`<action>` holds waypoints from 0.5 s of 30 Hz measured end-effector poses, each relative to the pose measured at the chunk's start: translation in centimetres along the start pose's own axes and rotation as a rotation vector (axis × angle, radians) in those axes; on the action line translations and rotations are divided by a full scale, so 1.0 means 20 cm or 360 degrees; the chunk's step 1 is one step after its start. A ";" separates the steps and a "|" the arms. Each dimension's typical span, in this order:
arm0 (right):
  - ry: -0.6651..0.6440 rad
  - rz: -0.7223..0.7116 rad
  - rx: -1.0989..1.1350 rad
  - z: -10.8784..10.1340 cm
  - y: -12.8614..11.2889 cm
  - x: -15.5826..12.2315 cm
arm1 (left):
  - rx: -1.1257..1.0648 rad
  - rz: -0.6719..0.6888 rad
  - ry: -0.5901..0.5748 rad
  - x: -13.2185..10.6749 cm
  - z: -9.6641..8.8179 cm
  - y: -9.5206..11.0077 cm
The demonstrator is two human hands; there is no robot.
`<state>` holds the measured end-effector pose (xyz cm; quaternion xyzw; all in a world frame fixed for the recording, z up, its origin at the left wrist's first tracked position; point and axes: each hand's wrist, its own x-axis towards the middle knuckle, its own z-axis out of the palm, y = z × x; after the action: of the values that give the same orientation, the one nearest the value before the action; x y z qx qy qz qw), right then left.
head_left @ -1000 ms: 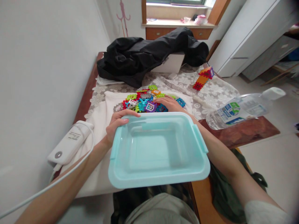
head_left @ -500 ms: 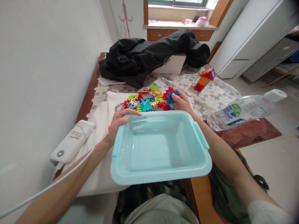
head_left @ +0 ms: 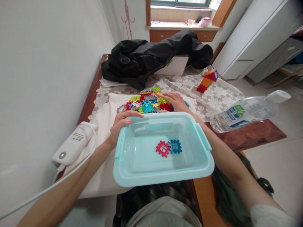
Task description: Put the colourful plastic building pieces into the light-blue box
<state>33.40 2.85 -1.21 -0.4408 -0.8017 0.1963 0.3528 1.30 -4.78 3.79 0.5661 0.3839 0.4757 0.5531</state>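
My left hand [head_left: 123,123] grips the far left corner of a light teal plastic tub [head_left: 199,157], its fingers over the rim. Inside the tub lie a red toothed window block [head_left: 163,148] and a blue toothed window block [head_left: 175,146], side by side. Beyond the tub, a heap of colourful interlocking blocks [head_left: 148,106] rests on a white cloth. My right hand [head_left: 176,102] is at the right side of this heap, palm down with fingers stretched over the blocks; no block shows in its grasp. Its fingertips touch or hover just above the heap, I cannot tell which.
To the right lies a clear plastic bottle [head_left: 246,112] at the table edge. A small orange and red block structure [head_left: 206,81] stands farther back. Black fabric [head_left: 151,52] covers a white box [head_left: 176,65]. A white power bank [head_left: 74,142] with a cable lies left.
The red and blue blocks that my right hand held are now in the tub. That hand, emptied, has moved left over the heap. My left hand still holds the tub.
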 end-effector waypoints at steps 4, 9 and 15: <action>-0.0307 -0.0128 -0.0181 0.04 0.05 0.00 | 0.0009 -0.0004 -0.0009 -0.01 0.00 0.00; -0.0220 -0.0182 -0.0185 0.06 0.04 -0.02 | 0.0008 -0.0009 -0.0018 0.00 0.00 0.00; -0.0245 -0.0114 -0.0258 0.05 0.04 -0.03 | 0.0007 -0.0003 -0.0032 0.00 0.00 0.00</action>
<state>33.40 2.71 -2.58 -0.4226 -0.8548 0.1516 0.2601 1.23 -4.73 3.74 0.5717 0.3799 0.4685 0.5562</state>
